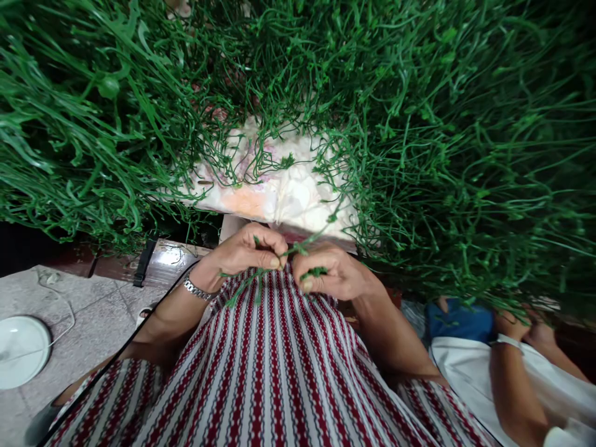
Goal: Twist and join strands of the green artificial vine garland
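My left hand (pixel 249 249) is closed in a pinch on a thin green plant stem (pixel 242 288), whose ends hang below the fingers. Close beside it, my right hand (pixel 333 271) has curled fingers around another green sprig (pixel 316 272), with a bit poking out between finger and thumb. Between the two hands a green stem piece (pixel 299 248) crosses over. Both hands are above my lap, just in front of the table edge. The fingertips partly hide where the stems meet.
Large heaps of green stems (pixel 442 155) cover most of the table, left and right. A pale patterned cloth (pixel 288 186) shows between them. A co-worker's arm (pixel 516 385) is at the right. A white round object (pixel 23 351) with a cord lies on the floor at left.
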Motion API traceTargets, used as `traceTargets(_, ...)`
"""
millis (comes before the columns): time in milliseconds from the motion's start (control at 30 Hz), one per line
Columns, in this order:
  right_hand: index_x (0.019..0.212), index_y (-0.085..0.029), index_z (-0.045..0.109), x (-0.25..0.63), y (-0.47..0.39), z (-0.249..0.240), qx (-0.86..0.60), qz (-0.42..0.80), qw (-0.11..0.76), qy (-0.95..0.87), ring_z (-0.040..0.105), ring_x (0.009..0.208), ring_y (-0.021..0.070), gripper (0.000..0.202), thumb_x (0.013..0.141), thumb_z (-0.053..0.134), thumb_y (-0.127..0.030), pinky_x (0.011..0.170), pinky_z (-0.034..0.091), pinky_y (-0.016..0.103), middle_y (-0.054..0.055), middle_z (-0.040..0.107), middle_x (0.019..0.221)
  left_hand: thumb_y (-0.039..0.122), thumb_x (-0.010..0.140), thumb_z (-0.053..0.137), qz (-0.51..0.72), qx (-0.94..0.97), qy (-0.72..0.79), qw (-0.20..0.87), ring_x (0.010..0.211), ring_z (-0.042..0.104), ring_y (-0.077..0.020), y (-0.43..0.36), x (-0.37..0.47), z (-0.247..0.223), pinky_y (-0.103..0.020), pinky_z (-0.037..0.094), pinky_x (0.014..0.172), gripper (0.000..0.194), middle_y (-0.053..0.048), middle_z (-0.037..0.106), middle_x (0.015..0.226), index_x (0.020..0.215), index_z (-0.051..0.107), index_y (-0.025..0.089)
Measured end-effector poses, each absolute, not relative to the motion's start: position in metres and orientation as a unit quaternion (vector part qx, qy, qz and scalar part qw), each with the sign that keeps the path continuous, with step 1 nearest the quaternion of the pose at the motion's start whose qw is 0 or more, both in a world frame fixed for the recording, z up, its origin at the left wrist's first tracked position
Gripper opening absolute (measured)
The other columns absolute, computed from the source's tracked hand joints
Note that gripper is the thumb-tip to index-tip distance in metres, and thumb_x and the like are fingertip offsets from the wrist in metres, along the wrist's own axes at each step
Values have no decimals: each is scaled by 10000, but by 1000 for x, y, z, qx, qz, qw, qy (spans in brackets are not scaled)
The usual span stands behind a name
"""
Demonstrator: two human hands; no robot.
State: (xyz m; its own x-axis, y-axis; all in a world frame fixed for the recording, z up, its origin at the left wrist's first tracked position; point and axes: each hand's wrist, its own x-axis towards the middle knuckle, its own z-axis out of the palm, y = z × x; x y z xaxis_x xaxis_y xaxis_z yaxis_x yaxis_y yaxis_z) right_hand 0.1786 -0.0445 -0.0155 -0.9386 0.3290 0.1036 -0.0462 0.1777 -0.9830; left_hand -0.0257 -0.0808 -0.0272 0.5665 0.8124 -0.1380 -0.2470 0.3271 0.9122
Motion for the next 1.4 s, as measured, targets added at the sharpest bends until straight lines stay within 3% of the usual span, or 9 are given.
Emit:
traceTargets(167,844,-160,557,182,-48,-16,-236,654,247,-675,582,706,113,159,897,475,-285,669,461,254,38,620,787,279,712,657,436,402,350,725,525,412,-64,-81,-25,-26,-184,290,453,169,-9,533,663,785,627,131)
traceTargets(300,879,-178,541,180,-52,-15,-320,645,311,-620,547,535,68,105,893,490,-270,555,440,215,5,620,791,252,705,656,452,383,360,721,624,470,-86,-81,-22,-23,-176,327,488,165,-27,557,755,823,622,142)
traceTargets(433,834,-178,563,174,-55,-8,-377,524,299,-703,526,557,79,113,875,515,-272,547,407,202,-19,585,685,251,718,662,492,371,395,681,636,466,-77,-80,-13,-23,-167,349,518,166,-15,547,777,840,604,153)
traceTargets(567,909,-190,561,164,-60,-7,-384,379,275,-796,583,695,128,109,829,576,-263,642,447,236,13,627,791,243,713,667,517,369,408,656,699,487,-95,-79,-5,-22,-181,394,593,217,-12,534,805,898,586,163)
traceTargets(700,918,-181,561,162,-61,-12,-377,304,279,-829,595,758,151,85,858,502,-174,667,458,252,42,626,807,238,689,679,509,379,369,679,775,517,-124,-81,-7,-21,-206,420,650,311,-26,547,869,978,582,173)
traceTargets(800,893,-177,563,165,-58,-13,-371,303,280,-832,587,712,137,66,858,507,-171,639,448,240,33,621,779,223,664,684,499,358,320,721,782,546,-144,-83,-12,-21,-235,438,674,368,-41,574,872,1015,594,159)
traceTargets(967,870,-172,570,170,-54,-11,-356,321,269,-836,581,704,132,66,856,507,-164,635,435,240,30,624,771,256,726,649,514,334,341,713,726,552,-135,-83,-11,-23,-249,444,685,184,-50,594,798,861,659,131)
traceTargets(1100,847,-168,574,170,-54,-12,-353,337,262,-833,581,708,139,69,848,505,-158,645,439,249,34,618,759,238,705,687,509,353,345,705,708,535,-116,-82,-6,-24,-221,437,653,163,-34,576,779,832,653,142)
traceTargets(1400,909,-177,590,169,-53,-11,-364,439,268,-777,605,725,136,101,837,553,-238,678,459,254,32,656,830,230,714,666,525,446,425,588,657,468,-101,-83,-1,-28,-208,371,572,132,1,491,728,712,563,147)
